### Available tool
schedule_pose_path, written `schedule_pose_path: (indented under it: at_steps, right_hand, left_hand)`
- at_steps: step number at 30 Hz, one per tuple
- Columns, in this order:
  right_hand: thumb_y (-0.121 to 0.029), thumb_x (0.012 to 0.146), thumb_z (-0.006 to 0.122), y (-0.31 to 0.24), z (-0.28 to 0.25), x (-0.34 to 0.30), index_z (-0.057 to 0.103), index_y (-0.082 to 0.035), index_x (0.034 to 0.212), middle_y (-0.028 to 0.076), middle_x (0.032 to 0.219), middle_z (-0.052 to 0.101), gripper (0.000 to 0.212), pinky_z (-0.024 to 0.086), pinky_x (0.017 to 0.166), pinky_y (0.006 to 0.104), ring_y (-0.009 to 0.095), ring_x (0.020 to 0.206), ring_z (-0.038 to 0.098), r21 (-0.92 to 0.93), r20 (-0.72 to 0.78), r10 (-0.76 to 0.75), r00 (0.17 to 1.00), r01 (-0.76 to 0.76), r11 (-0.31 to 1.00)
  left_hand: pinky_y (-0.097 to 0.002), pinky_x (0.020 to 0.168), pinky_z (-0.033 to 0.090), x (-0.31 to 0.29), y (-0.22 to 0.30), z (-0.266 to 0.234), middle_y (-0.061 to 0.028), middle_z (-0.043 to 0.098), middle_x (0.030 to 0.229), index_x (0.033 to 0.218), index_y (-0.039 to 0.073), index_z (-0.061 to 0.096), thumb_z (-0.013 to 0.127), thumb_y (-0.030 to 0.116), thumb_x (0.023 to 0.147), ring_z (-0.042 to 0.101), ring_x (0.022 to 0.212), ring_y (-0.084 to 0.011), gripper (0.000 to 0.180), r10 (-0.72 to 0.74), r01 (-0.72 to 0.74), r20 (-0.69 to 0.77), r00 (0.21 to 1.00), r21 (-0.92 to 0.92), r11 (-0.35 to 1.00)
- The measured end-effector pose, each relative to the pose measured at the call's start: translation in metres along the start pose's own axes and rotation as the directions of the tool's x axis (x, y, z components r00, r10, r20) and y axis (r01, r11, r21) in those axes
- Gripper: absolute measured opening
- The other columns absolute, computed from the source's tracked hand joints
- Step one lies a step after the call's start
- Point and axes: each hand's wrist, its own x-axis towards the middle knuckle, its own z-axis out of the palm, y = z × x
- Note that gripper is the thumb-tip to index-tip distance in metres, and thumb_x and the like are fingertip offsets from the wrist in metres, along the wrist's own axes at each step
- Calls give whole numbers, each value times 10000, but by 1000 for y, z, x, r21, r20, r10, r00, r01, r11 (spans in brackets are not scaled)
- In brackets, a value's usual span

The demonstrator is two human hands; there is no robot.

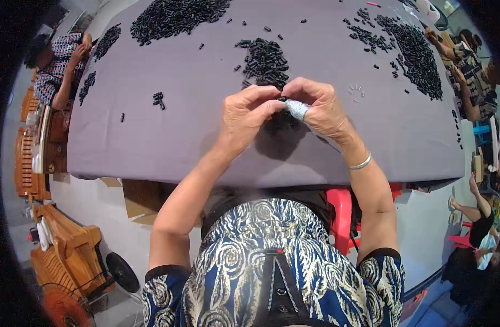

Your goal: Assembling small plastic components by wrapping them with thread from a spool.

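Note:
Both my hands meet over the near middle of the table, fingertips pinched together. Between them is a small black part [282, 99], mostly covered by my fingers. My left hand [245, 115] grips it from the left with thumb and forefinger. My right hand [322, 109] closes on it from the right; its thumb is wrapped in a pale silvery covering [297, 109]. Just beyond my fingertips lies a heap of short black cylindrical pieces [265, 61]. Some dark pieces below my hands are partly hidden and in shadow.
A grey cloth [195, 82] covers the table. Larger black heaps lie at the far left [176, 19] and right [416, 57]. Several small clear pieces [356, 91] sit right of my hand. Co-workers sit at both sides. A red plastic chair [341, 212] stands below the edge.

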Motion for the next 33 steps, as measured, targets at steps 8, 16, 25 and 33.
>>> schedule_pose_path:
  at_steps: [8, 16, 25, 33]
  right_hand:
    - [-62, 807, 688, -7, -4, 0, 611, -24, 883, -41, 787, 576, 115, 454, 650, 204, 34, 737, 527, 64, 71, 119, 990, -123, 990]
    - [-100, 838, 665, -7, -7, 0, 632, -27, 907, -38, 804, 588, 106, 449, 639, 198, 34, 720, 519, 77, 106, 159, 982, -168, 983]
    - [-95, 866, 621, -5, 0, 0, 621, -34, 922, -27, 818, 582, 83, 445, 633, 196, 43, 723, 524, -30, 122, 92, 988, -89, 996]
    - [-110, 859, 626, -4, -7, 3, 564, -55, 886, -50, 787, 531, 87, 421, 633, 185, 29, 713, 500, 15, 228, 180, 957, -188, 982]
  left_hand:
    - [-205, 610, 487, -8, -5, -4, -22, 579, 784, 942, -21, 662, 636, 4, 837, 587, 690, -81, 112, 76, -73, -13, 997, 156, 985]
    - [-202, 603, 490, -18, -15, 1, -31, 580, 815, 959, -23, 648, 637, -19, 832, 591, 689, -83, 128, 159, -154, -32, 987, 132, 979]
    - [-209, 575, 468, -19, -20, 1, -39, 587, 788, 949, -23, 644, 648, -20, 819, 582, 669, -87, 130, 227, -213, -51, 973, 197, 957]
    - [-211, 576, 464, -18, -25, 4, -44, 593, 783, 943, -26, 645, 646, -30, 810, 584, 667, -95, 133, 243, -235, 0, 970, 253, 938]
